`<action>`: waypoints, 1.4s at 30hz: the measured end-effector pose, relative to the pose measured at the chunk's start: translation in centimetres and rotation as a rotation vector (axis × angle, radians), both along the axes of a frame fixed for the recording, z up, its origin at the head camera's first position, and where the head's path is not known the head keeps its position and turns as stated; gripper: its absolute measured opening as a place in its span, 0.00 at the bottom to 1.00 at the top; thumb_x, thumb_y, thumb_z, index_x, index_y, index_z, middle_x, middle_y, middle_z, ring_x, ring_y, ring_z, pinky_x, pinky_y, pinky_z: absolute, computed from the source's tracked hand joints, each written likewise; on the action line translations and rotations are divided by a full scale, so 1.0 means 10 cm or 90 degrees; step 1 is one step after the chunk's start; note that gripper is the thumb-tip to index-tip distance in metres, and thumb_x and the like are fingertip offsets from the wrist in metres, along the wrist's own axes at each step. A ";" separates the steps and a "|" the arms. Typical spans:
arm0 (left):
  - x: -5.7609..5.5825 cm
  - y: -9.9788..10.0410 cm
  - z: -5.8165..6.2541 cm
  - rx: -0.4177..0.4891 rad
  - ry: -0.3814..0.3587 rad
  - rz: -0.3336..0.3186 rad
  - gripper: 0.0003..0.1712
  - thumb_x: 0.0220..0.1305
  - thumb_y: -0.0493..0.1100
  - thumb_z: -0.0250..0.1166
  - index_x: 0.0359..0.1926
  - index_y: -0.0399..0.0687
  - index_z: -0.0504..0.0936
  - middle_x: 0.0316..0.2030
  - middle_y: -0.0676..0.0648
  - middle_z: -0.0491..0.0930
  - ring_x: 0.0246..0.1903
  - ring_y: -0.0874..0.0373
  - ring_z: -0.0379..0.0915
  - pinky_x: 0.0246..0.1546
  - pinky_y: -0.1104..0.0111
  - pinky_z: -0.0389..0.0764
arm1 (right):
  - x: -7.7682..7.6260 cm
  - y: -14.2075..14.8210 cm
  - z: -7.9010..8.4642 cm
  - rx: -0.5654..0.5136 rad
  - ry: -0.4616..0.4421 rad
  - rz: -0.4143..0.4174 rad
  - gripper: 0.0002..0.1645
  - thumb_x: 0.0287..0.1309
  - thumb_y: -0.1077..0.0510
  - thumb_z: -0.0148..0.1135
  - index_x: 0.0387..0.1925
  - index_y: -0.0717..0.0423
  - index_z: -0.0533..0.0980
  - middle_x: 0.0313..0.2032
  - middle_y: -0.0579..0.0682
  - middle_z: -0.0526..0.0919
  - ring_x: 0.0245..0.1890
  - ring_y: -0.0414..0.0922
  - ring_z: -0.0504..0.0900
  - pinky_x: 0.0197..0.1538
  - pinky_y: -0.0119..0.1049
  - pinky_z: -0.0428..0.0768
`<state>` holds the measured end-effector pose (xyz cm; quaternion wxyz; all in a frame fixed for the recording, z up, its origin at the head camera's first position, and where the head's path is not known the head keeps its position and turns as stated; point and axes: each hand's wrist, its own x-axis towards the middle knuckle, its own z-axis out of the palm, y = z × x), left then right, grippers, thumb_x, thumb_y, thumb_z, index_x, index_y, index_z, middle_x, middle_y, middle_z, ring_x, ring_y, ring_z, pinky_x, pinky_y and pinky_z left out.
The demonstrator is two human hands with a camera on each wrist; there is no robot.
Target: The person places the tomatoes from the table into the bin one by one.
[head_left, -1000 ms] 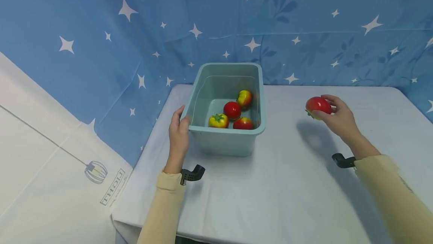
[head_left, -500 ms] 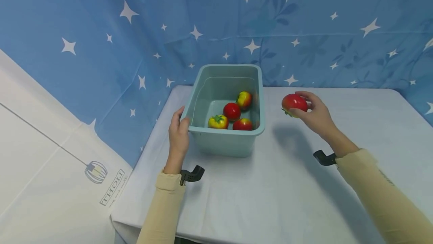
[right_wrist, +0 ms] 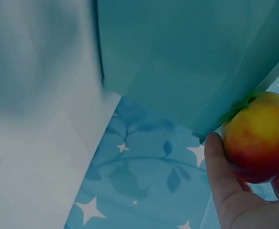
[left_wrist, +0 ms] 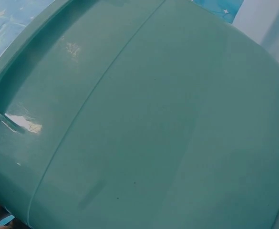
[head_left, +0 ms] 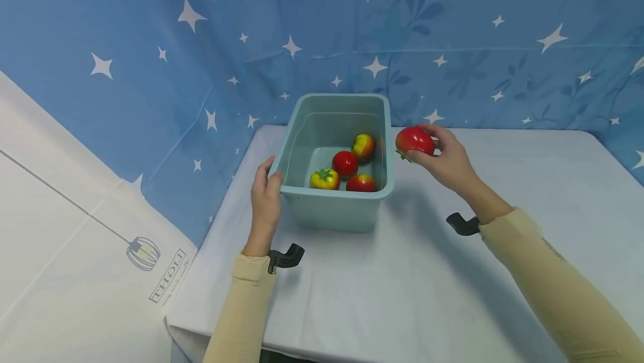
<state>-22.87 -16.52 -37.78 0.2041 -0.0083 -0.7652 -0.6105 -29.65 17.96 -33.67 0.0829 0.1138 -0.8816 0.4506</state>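
A pale teal plastic bin [head_left: 332, 212] stands on the table, with several red and yellow tomatoes [head_left: 345, 164] on its floor. My left hand [head_left: 265, 201] grips the bin's rim at the near left corner, thumb over the edge. In the left wrist view, the bin's outer wall [left_wrist: 144, 119] fills nearly everything. My right hand [head_left: 445, 159] holds another tomato [head_left: 415, 140] in the air just right of the bin's right rim. The right wrist view shows this tomato [right_wrist: 259, 138] between thumb and fingers, its red and yellow skin glossy and its green leafy top toward the bin.
A white cloth covers the table [head_left: 402, 290]. Behind it hangs a blue curtain [head_left: 483, 72] with white stars, close to the bin's far side. A white printed cloth [head_left: 90, 251] hangs along the left.
My right hand has carried the tomato leftward from over the right part of the table to beside the bin's right rim. My left hand and the bin have stayed in place.
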 end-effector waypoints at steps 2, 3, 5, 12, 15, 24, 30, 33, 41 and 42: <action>0.00 0.00 0.00 0.005 0.004 -0.004 0.26 0.65 0.48 0.44 0.64 0.53 0.63 0.57 0.48 0.68 0.50 0.51 0.69 0.49 0.54 0.69 | -0.03 -0.04 0.03 -0.003 0.003 0.003 0.46 0.47 0.51 0.68 0.66 0.44 0.56 0.61 0.52 0.62 0.56 0.53 0.64 0.45 0.53 0.75; 0.00 -0.01 0.00 0.005 0.005 -0.005 0.26 0.66 0.48 0.44 0.64 0.53 0.63 0.57 0.48 0.68 0.50 0.51 0.69 0.49 0.54 0.69 | -0.04 -0.06 0.05 -0.005 0.005 0.005 0.45 0.47 0.51 0.68 0.66 0.44 0.56 0.61 0.52 0.62 0.56 0.53 0.64 0.45 0.52 0.75; -0.01 -0.01 -0.01 0.002 0.003 -0.005 0.26 0.65 0.48 0.44 0.64 0.54 0.63 0.57 0.49 0.68 0.50 0.52 0.69 0.48 0.55 0.69 | -0.07 -0.09 0.10 -0.005 0.014 0.006 0.45 0.47 0.52 0.67 0.66 0.44 0.57 0.60 0.51 0.62 0.55 0.52 0.64 0.45 0.52 0.75; -0.03 -0.01 -0.03 0.001 0.003 -0.005 0.24 0.65 0.49 0.44 0.62 0.59 0.65 0.55 0.50 0.70 0.47 0.52 0.70 0.46 0.55 0.70 | -0.13 -0.20 0.29 -0.002 0.057 0.022 0.43 0.48 0.52 0.67 0.65 0.44 0.58 0.60 0.48 0.62 0.56 0.49 0.63 0.46 0.49 0.75; -0.01 -0.01 0.00 0.004 0.001 -0.009 0.24 0.66 0.48 0.45 0.63 0.55 0.65 0.56 0.50 0.69 0.48 0.53 0.70 0.47 0.56 0.70 | -0.13 -0.28 0.33 -0.004 0.064 0.027 0.44 0.47 0.53 0.67 0.65 0.43 0.58 0.60 0.48 0.62 0.56 0.48 0.63 0.47 0.49 0.74; 0.11 0.05 0.20 0.002 0.000 -0.002 0.24 0.65 0.41 0.44 0.62 0.45 0.65 0.56 0.43 0.69 0.49 0.47 0.69 0.48 0.54 0.69 | -0.14 -0.52 0.42 -0.004 0.067 0.054 0.43 0.48 0.53 0.67 0.65 0.44 0.58 0.60 0.48 0.63 0.56 0.47 0.64 0.50 0.47 0.73; -0.01 -0.02 0.03 0.000 0.013 -0.008 0.24 0.65 0.47 0.44 0.62 0.55 0.66 0.54 0.49 0.71 0.47 0.49 0.70 0.45 0.56 0.71 | -0.18 -0.71 0.43 -0.007 0.071 0.089 0.43 0.46 0.53 0.69 0.64 0.44 0.60 0.58 0.47 0.64 0.55 0.45 0.65 0.48 0.45 0.75; 0.06 0.01 0.12 -0.004 0.013 -0.009 0.24 0.65 0.45 0.44 0.62 0.50 0.65 0.55 0.46 0.71 0.48 0.46 0.70 0.45 0.55 0.71 | -0.21 -0.78 0.41 -0.003 0.071 0.102 0.43 0.45 0.54 0.69 0.63 0.43 0.61 0.57 0.46 0.65 0.55 0.45 0.65 0.47 0.45 0.75; 0.14 0.05 0.25 -0.006 0.008 -0.008 0.25 0.66 0.41 0.43 0.63 0.42 0.64 0.55 0.41 0.69 0.49 0.45 0.69 0.47 0.54 0.70 | -0.21 -0.90 0.33 0.026 0.041 0.172 0.41 0.47 0.48 0.67 0.63 0.44 0.61 0.56 0.45 0.67 0.51 0.45 0.69 0.44 0.44 0.77; 0.14 0.05 0.25 -0.005 0.007 -0.009 0.25 0.66 0.41 0.43 0.63 0.42 0.64 0.56 0.41 0.69 0.49 0.45 0.69 0.47 0.54 0.70 | -0.20 -0.91 0.32 0.035 0.038 0.181 0.41 0.47 0.47 0.67 0.63 0.44 0.61 0.56 0.45 0.67 0.50 0.45 0.70 0.43 0.44 0.77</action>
